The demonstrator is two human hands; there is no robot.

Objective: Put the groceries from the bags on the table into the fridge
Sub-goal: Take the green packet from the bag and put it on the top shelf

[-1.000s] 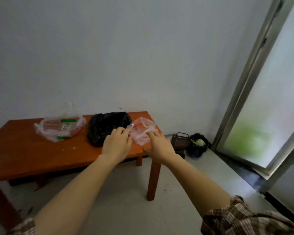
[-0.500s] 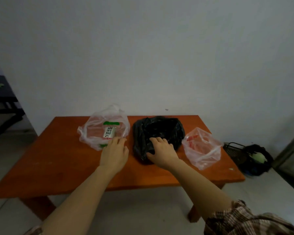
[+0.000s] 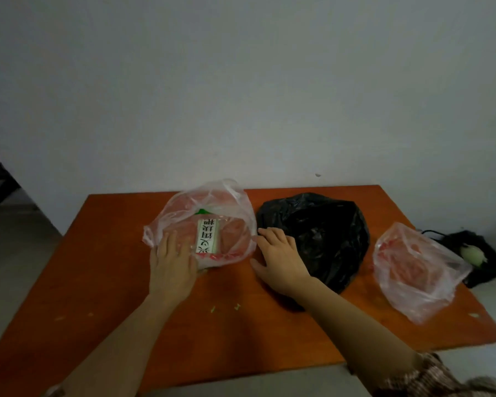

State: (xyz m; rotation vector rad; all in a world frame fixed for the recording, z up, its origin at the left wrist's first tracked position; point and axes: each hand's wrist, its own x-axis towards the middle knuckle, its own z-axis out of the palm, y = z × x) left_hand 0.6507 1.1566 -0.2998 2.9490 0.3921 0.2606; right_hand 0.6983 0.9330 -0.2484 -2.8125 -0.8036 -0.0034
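A: Starting on the first of the bags, would you say?

B: I'd judge so. The left hand (image 3: 172, 265) lies on the near side of the clear bag (image 3: 212, 196), fingers (image 3: 169, 239) straight and close together, pressing the plastic and gripping nothing. The right hand (image 3: 278, 259) is at that bag's right side, its fingers (image 3: 272, 234) loosely spread in the seam where it meets the black bag (image 3: 321, 236). Neither hand pinches anything.

A: And the groceries?

B: All three bags are on the desk (image 3: 98, 282). A labelled pack (image 3: 208, 237) shows through the clear bag. The black one hides what it holds. A second clear bag (image 3: 413, 267) holds something red. No fridge is in view.

A: So the next move?

B: Probably finding the mouth of the clear bag, which seems to gape toward the wall (image 3: 241, 81), then lifting the pack out. Thin film like that will likely cling and drag, so one hand should pin it while the other pulls.

A: Room to work?

B: Plenty of bare desk to the left and in front of the hands. The right side is tighter. The second clear bag sits at the desk's right edge and seems to hang a little over it, above a dark bundle on the floor (image 3: 476, 253). A sweep of the right arm could tip it off. The wall closes the far side.
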